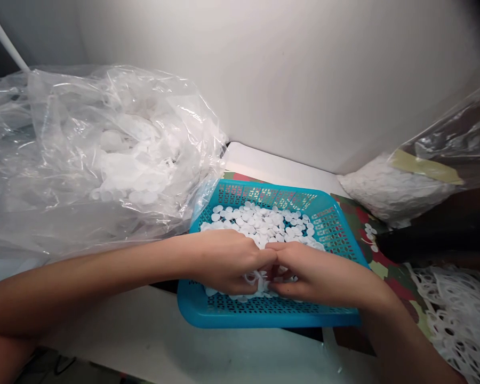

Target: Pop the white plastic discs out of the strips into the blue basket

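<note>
So the white discs [260, 218] are small, flat and round, with a matte look; they're heaped loosely inside a blue basket [272, 321] with holey, slatted sides; the left hand [232, 261] is curled over the near part of the pile, white bits showing at its fingers; the right hand [312, 269] dips in right beside it, fingers bent; can't tell whether either is really gripping anything, since the hands hide that part; a big crinkly clear bag [64, 160] of white pieces crowds the basket's left side; over right there's a taped bag [392, 192] and lacy white scraps [460, 314] on a camo-patterned mat [398, 277].
</note>
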### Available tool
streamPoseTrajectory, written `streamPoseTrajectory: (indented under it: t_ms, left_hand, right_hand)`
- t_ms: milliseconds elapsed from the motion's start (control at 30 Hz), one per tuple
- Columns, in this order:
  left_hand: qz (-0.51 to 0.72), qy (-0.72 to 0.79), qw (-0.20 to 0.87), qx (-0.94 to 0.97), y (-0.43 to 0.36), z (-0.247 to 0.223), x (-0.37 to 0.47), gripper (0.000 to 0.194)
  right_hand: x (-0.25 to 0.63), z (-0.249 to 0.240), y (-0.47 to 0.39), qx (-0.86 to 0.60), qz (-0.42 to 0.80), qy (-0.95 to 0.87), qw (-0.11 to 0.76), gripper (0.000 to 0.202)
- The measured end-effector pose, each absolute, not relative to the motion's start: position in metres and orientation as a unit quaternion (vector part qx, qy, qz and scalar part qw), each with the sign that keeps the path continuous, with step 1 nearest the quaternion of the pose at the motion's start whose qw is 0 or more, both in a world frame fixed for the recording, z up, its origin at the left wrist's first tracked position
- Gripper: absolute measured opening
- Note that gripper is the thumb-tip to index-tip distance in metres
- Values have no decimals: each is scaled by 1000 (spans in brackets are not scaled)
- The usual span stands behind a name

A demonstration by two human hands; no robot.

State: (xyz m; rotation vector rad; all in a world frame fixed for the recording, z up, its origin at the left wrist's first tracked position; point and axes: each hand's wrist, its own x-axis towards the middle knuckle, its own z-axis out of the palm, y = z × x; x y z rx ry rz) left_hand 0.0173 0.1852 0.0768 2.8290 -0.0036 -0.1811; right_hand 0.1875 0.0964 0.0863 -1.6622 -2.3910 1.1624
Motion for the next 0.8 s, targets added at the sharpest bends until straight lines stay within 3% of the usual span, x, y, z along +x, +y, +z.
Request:
streamPoseTrajectory:
  t_ms: [133, 300, 533, 800]
  left_hand:
    - [-58, 2, 141, 988, 185, 74, 18, 26]
    - [-59, 5, 127, 990, 184, 69, 19, 14]
    - [-53, -19, 152, 987, 185, 67, 18, 24]
    - [-76, -9, 124, 989, 184, 71, 19, 16]
  right_hand:
    - [189, 88, 98, -518, 371, -771, 1, 11]
    - [190, 86, 98, -539, 355, -764, 10, 9]
    - [188, 85, 96, -539, 360, -762, -2, 6]
    - [188, 87, 98, -513, 376, -771, -21, 5]
